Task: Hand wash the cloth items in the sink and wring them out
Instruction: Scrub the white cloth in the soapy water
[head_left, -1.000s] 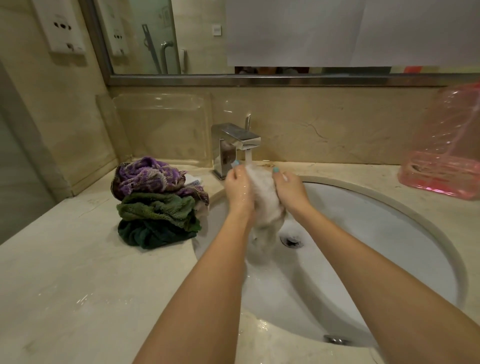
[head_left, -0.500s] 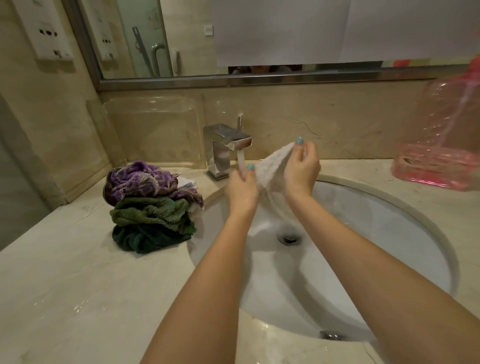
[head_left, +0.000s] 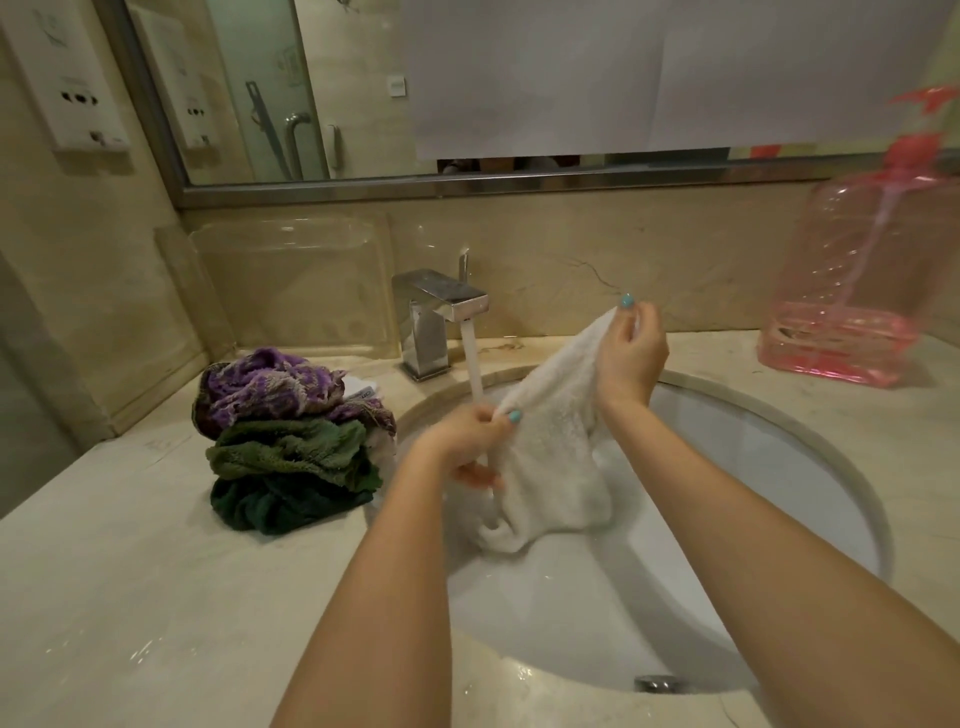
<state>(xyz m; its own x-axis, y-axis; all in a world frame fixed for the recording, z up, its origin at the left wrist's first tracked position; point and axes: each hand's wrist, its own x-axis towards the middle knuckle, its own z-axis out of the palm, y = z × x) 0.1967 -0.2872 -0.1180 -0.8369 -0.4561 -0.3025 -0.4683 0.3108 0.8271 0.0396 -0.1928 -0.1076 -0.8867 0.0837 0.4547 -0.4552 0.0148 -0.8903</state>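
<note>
A wet white cloth (head_left: 556, 447) hangs spread over the white sink (head_left: 779, 467). My left hand (head_left: 467, 441) pinches its lower left corner just under the running water. My right hand (head_left: 631, 358) pinches the upper corner, raised above the basin rim. The cloth's bottom droops into the bowl. Water streams from the chrome faucet (head_left: 441, 306) onto my left hand. A pile of cloths (head_left: 285, 441) sits on the counter left of the sink: purple on top, olive green in the middle, dark green below.
A pink transparent pump bottle (head_left: 857, 280) stands on the counter at the back right. The beige marble counter (head_left: 130, 597) is wet near the sink. A mirror and a wall socket panel (head_left: 67, 93) are above. An overflow hole (head_left: 657, 683) is at the sink's near wall.
The cloth was bunched between both hands under the tap. My right hand then lifted one corner up and right, my left hand stayed low, and the cloth has opened out.
</note>
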